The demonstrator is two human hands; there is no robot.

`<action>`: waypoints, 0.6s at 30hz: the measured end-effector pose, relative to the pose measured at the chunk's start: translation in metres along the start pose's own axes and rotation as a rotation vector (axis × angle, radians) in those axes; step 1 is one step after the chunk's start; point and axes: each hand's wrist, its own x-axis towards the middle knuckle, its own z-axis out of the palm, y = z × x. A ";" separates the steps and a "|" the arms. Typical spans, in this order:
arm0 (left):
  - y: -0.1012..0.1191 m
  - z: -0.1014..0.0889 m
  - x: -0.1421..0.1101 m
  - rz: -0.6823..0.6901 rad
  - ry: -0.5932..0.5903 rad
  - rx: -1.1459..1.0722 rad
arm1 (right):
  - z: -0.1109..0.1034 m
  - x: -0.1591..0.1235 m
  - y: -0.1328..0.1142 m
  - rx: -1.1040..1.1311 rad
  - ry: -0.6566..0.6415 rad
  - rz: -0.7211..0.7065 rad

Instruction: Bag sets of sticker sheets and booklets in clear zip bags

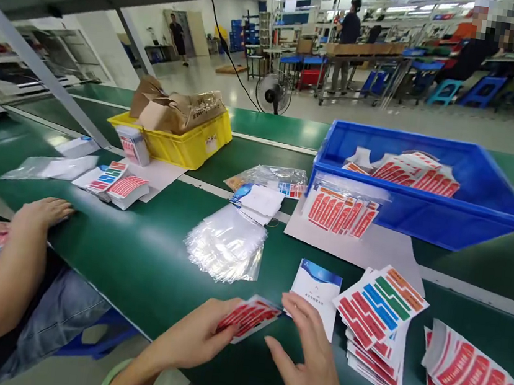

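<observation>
My left hand (202, 334) pinches a red-striped sticker sheet (250, 316) just above the green table's near edge. Beside it, my right hand (311, 361) is open with fingers spread, its fingertips touching a white and blue card (318, 287). Right of that lies a stack of sheets with red, blue, green and orange labels (381, 307). A pile of red label sheets (472, 381) sits at the far right. A stack of clear plastic bags (227, 245) lies ahead of my left hand.
A blue bin (424, 204) holds red sticker sheets, with more sheets (341, 212) in front of it. A yellow bin (188, 140) holds brown bags. At left, a co-worker's hand (41, 213) rests on the table edge near more sheets (117, 185).
</observation>
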 end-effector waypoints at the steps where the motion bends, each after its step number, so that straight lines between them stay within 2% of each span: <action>1: 0.002 -0.004 -0.005 0.010 -0.030 0.179 | 0.005 0.001 0.002 0.082 -0.060 0.110; 3: 0.003 -0.007 -0.009 0.036 -0.097 0.398 | 0.018 0.003 0.006 0.276 -0.221 0.280; 6: 0.000 -0.014 -0.001 0.087 -0.174 0.395 | 0.040 0.004 0.006 0.526 -0.391 0.404; 8: -0.006 -0.022 0.013 0.064 -0.069 0.388 | 0.050 0.001 0.006 0.600 -0.420 0.413; 11: -0.025 -0.036 0.046 -0.033 0.275 0.676 | 0.055 -0.009 0.009 0.661 -0.349 0.355; 12: -0.033 -0.038 0.058 -0.063 0.334 0.755 | 0.054 -0.013 0.012 0.685 -0.311 0.304; 15: -0.054 -0.037 0.088 -0.148 0.378 0.862 | 0.053 -0.021 0.021 0.703 -0.252 0.106; 18: -0.064 -0.031 0.101 -0.222 0.406 0.900 | 0.053 -0.020 0.024 0.634 -0.272 0.046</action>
